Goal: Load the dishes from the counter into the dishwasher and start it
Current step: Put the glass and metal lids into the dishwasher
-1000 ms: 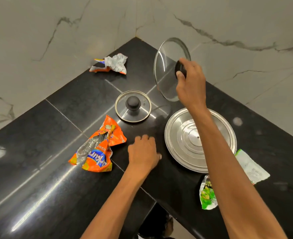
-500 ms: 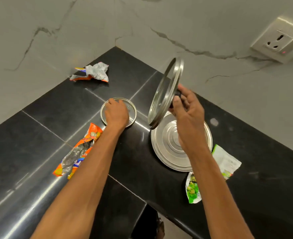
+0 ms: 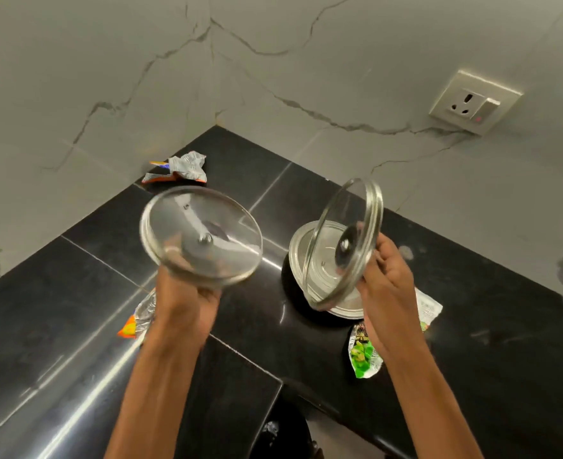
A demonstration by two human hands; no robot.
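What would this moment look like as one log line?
left hand: holds left glass lid | right hand: holds right glass lid, tilted | steel lid: not held

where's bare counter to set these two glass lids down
Bare black stone counter left, between crumpled silver wrapper and orange wrapper; also far right, past the white-green wrapper. Crowded around the round steel lid.

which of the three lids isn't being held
The steel lid, lying flat on the counter. One glass lid is up in the left hand, the other glass lid in the right hand.
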